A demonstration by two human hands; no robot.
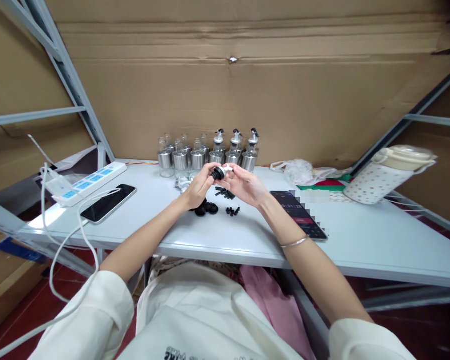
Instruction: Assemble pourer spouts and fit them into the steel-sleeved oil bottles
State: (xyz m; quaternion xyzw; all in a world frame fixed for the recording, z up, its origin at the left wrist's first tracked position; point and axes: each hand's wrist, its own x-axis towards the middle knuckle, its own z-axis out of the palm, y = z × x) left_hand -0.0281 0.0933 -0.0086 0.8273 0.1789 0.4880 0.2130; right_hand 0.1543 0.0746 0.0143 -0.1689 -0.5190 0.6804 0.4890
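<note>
Both hands meet over the middle of the table around one bottle pourer [220, 173], which has a black ribbed stopper and a silver-white spout. My left hand [199, 189] grips it by the black stopper end. The fingers of my right hand [249, 186] close on its pale spout end. Below the hands lie black round rings [207, 208], small black caps [232, 211] and short black strips [224, 193]. Silver parts [182, 183] sit partly hidden behind my left hand. Glass bottles with steel sleeves [180, 160] stand behind; three on the right carry pourers [236, 136].
A power strip [93, 182] with white cables and a phone [109, 203] lie at left. To the right are a tablet-like device [300, 215] showing a timer, a crumpled plastic bag [300, 172] and a dotted tumbler [386, 176]. A cardboard wall [247, 100] closes off the back.
</note>
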